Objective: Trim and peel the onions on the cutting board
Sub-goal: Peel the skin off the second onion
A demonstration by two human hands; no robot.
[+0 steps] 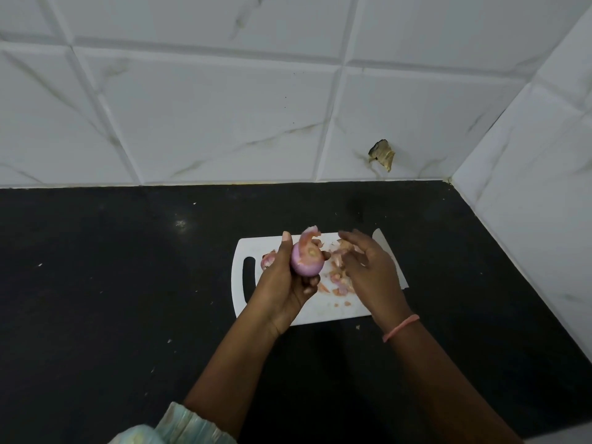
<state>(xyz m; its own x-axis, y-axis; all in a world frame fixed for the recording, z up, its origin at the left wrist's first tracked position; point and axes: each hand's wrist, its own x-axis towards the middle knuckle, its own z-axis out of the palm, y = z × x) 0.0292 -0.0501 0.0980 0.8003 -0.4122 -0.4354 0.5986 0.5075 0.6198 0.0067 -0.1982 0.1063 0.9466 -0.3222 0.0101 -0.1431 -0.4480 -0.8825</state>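
Observation:
My left hand (282, 280) grips a pink onion (307, 259) above the white cutting board (323, 310). The onion's trimmed end faces me, and a strip of loose skin (310, 234) curls up from its top. My right hand (368, 264) hovers just right of the onion with relaxed, spread fingers and holds nothing. Another onion (267, 260) lies on the board behind my left hand, mostly hidden. Peeled skins and trimmings (339, 283) lie scattered on the board under and beside my right hand. A knife blade (382, 240) shows at the board's right edge, partly hidden by my right hand.
The board sits on a black countertop (128, 283) that meets white tiled walls (224, 107) at the back and right. A damaged spot (382, 153) marks the back wall. Small specks of peel dot the counter around the board.

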